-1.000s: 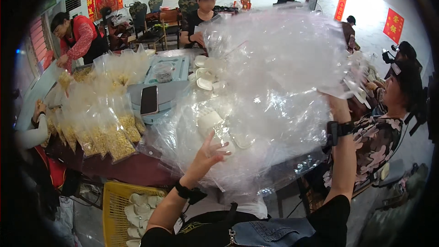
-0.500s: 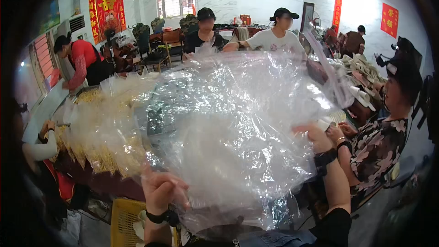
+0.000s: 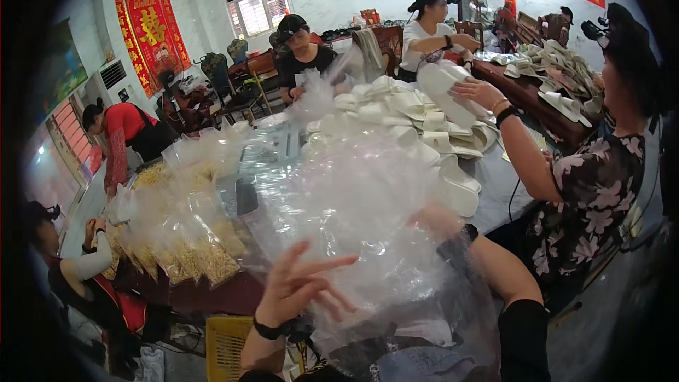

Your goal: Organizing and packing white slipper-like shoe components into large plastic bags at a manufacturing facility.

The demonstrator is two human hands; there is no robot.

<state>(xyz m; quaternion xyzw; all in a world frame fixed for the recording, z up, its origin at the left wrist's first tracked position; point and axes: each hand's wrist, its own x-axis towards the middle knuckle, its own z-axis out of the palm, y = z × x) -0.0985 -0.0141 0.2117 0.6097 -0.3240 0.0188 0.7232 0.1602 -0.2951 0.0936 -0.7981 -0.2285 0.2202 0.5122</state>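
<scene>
A big heap of clear plastic bags [image 3: 361, 219] lies low in front of me, over the table edge and my lap. My left hand [image 3: 300, 283] is at its left side with fingers spread, touching the film but not gripping it. My right hand [image 3: 435, 221] is partly hidden behind the plastic; its wrist carries a dark band, and I cannot tell its grip. Behind the bags a pile of white slippers [image 3: 410, 117] covers the table.
Clear bags with yellow contents [image 3: 187, 244] line the table's left edge. A person in a flowered top [image 3: 587, 191] at my right holds a white slipper [image 3: 445, 88]. Other people sit around the table. A yellow crate [image 3: 226, 343] stands on the floor below.
The plastic heap, held high and filling the view a second ago, has come down low. The slipper pile behind it is uncovered. Both my hands have dropped with it.
</scene>
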